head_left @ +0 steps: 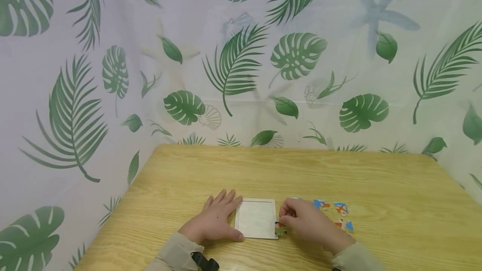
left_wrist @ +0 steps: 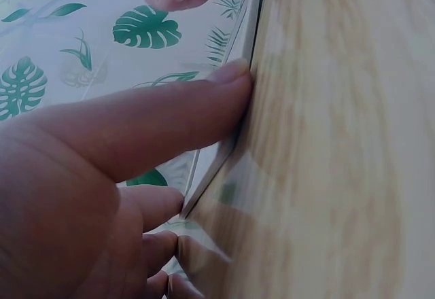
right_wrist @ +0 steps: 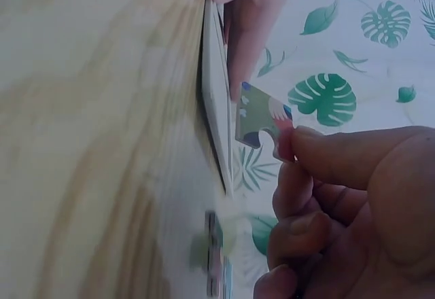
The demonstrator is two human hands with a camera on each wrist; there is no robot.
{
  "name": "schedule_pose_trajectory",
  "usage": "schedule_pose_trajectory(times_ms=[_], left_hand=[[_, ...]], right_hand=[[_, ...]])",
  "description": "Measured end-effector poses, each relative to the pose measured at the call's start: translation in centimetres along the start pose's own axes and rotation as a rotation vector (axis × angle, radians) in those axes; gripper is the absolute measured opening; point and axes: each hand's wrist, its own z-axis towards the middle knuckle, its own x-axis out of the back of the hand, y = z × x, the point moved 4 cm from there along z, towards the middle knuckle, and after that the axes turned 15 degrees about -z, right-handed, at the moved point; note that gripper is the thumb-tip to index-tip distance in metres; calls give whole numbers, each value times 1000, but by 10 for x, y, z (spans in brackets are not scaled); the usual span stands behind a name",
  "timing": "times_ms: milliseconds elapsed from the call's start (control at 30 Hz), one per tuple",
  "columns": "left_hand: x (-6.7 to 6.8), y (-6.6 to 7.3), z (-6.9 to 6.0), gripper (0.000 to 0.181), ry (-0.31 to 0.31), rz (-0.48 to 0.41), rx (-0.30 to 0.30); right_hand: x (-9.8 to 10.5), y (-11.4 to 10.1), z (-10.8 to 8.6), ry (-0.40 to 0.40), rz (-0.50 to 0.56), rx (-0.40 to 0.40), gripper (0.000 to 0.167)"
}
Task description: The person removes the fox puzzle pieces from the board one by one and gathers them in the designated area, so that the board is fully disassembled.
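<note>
A pale square puzzle tray (head_left: 257, 237) with a raised rim lies on the table, bare inside. My left hand (head_left: 216, 221) rests along its left side, fingers spread; in the left wrist view the thumb (left_wrist: 170, 122) presses the near edge. Over the tray's right rim, my right hand (head_left: 312, 223) pinches a jigsaw piece (right_wrist: 262, 119) between thumb and index finger. That piece is olive green with red and blue patches and stands tilted in the right wrist view. My right hand partly covers the area where other pieces lie.
Several loose jigsaw pieces (head_left: 342, 208) in blue, orange and white lie right of my right hand. One piece (right_wrist: 215, 251) shows edge-on in the right wrist view. Behind the wooden table (head_left: 211, 166) hangs a leaf-printed cloth (head_left: 248, 120).
</note>
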Motion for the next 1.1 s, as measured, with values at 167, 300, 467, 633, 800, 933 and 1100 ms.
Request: schedule_pose_trajectory(times_ms=[167,300,467,633,800,933,1100], left_hand=[[-1,-1,0,104,1,5,-1],[0,-1,0,104,-1,5,-2],[0,-1,1,105,-2,4,2],[0,-2,1,105,-1,3,4],[-1,-2,2,106,1,10,2],[-1,-1,1,107,1,8,5],[-2,-1,0,106,-1,4,5]], right_hand=[[7,13,-12,6,2,0,12],[11,22,-20,9,-16,-17,12],[16,32,-28,-3,-12,-22,12],[16,40,-34,-27,5,-56,13],[13,41,-37,-19,-50,-37,14],[10,35,-37,31,-165,-28,15],[6,27,-34,82,-244,-60,18]])
